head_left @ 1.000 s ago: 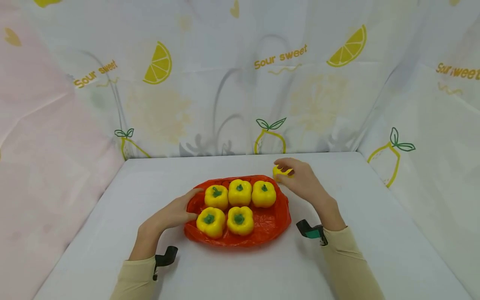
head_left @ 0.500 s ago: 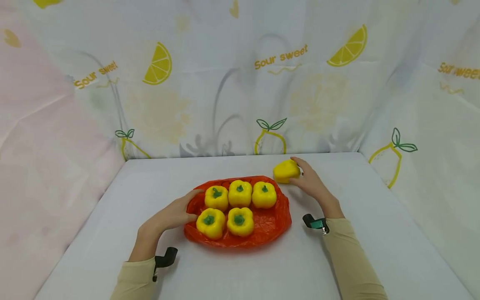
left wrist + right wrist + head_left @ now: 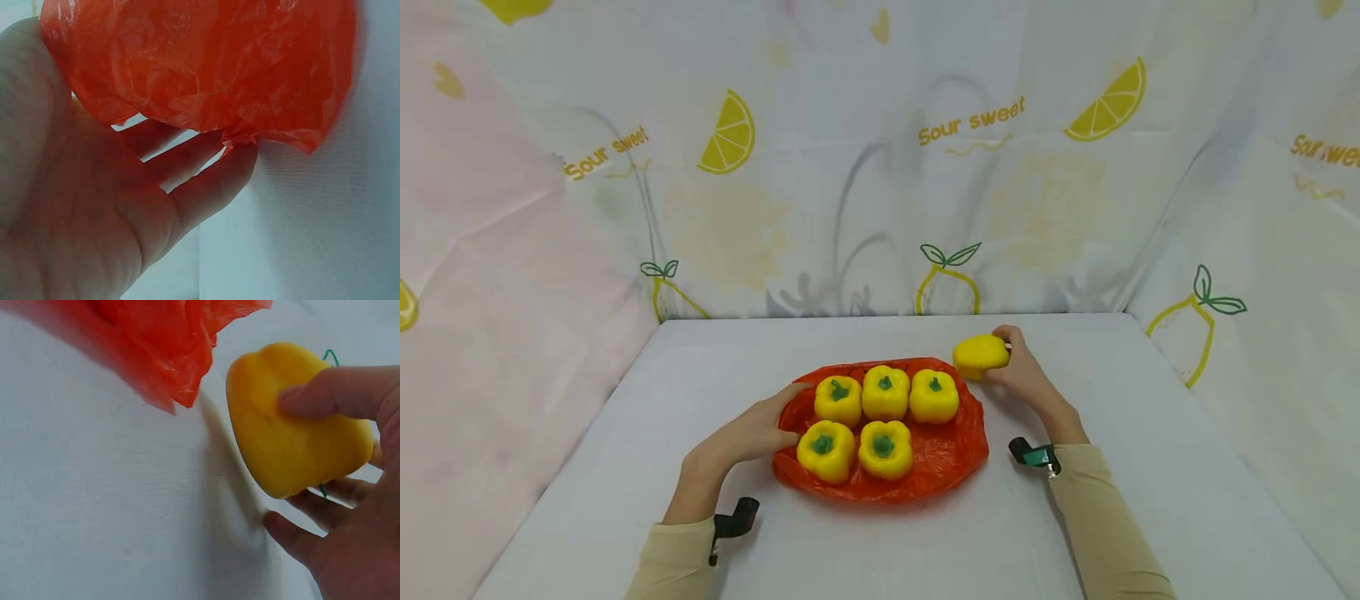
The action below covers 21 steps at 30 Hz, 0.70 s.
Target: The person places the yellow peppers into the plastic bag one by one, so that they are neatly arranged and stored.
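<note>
My right hand point(image 3: 1026, 375) grips a yellow bell pepper point(image 3: 980, 357) just beyond the back right edge of a red plastic bag point(image 3: 936, 454). In the right wrist view the thumb presses on the pepper point(image 3: 281, 425), with fingers under its far side; its stem end faces the palm. My left hand point(image 3: 752, 429) holds the bag's left edge, and its fingertips reach over the rim. Red plastic point(image 3: 206, 69) covers those fingertips in the left wrist view. Several more yellow peppers point(image 3: 886, 450) with green stems stand upright in two rows inside the bag.
A white-covered table point(image 3: 880, 550) lies under everything. Behind it hangs a pale curtain point(image 3: 820, 208) printed with lemons, which also runs along the left and right sides. A black wrist camera point(image 3: 737, 518) sits near each cuff.
From covering the pepper, my right hand has shifted to its right side, and the pepper is turned and more exposed. My left hand stays at the bag's edge. The head view shifts slightly.
</note>
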Motion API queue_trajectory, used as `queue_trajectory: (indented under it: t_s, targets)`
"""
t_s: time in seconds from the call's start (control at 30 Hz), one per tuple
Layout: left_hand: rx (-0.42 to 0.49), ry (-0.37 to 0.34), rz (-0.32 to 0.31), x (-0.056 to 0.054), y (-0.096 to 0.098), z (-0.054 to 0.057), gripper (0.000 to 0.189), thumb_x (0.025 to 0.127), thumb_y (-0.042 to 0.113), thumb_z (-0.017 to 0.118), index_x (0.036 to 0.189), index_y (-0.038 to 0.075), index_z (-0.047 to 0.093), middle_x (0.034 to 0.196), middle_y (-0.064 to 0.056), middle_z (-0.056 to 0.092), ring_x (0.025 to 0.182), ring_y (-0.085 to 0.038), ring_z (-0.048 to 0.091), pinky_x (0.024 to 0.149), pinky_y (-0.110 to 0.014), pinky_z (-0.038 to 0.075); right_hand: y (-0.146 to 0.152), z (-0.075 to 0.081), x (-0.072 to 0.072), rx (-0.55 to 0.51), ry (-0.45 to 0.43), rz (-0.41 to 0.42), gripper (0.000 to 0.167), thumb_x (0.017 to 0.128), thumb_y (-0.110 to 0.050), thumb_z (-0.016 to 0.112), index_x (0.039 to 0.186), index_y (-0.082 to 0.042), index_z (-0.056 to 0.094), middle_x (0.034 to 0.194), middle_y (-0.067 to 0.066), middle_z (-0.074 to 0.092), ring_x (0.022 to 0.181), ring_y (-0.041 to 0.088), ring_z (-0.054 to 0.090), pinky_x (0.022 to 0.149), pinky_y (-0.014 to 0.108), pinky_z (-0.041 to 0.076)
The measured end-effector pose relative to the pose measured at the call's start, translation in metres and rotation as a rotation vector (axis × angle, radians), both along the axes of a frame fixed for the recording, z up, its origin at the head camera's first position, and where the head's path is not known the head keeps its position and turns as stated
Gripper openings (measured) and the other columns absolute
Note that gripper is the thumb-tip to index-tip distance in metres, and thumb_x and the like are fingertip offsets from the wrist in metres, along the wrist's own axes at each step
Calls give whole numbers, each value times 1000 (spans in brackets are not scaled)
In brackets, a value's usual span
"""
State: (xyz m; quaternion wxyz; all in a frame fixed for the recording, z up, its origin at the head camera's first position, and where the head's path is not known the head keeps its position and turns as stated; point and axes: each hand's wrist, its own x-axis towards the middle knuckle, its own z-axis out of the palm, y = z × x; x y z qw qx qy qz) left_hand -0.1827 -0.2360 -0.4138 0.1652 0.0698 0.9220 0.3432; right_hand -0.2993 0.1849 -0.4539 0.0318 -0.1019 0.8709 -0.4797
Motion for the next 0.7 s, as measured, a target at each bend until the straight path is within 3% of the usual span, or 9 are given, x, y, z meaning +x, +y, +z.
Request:
queue_trajectory:
  t_s: [0.13, 0.33, 0.53, 0.7]
  targets:
    - [6, -1, -5, 0, 0, -1, 76, 85, 22, 71, 152, 23, 34, 152, -8, 46, 134, -32, 46, 103, -56, 49, 5, 9, 4, 15, 0, -21, 77, 83, -19, 71, 145, -10, 27, 149, 21, 34, 132, 41, 41, 113, 58, 38]
    - [-12, 23, -32, -1, 0, -1, 75, 86, 22, 68, 153, 21, 32, 154, -9, 44, 134, -32, 46, 108, -58, 45, 10, 45, 17, 47, 79, 23, 74, 86, -31, 75, 147, -14, 36, 143, 17, 44, 124, 35, 48, 100, 49, 50]
    - [-22, 40, -49, -3, -1, -1, 74, 87, 21, 66, 153, 21, 32, 155, -10, 43, 136, -32, 46, 110, -59, 42, 6, 80, 39, 30, 178, 74, 68, 86, -28, 77, 143, -15, 42, 136, 12, 52, 113, 29, 55, 96, 42, 52]
    - [-23, 39, -53, -2, -2, -1, 75, 87, 20, 65, 153, 22, 32, 156, -10, 41, 137, -33, 44, 111, -60, 40, -7, 100, 61, 59, 248, 184, 67, 82, -23, 81, 139, -15, 46, 133, 7, 55, 112, 24, 53, 96, 44, 52]
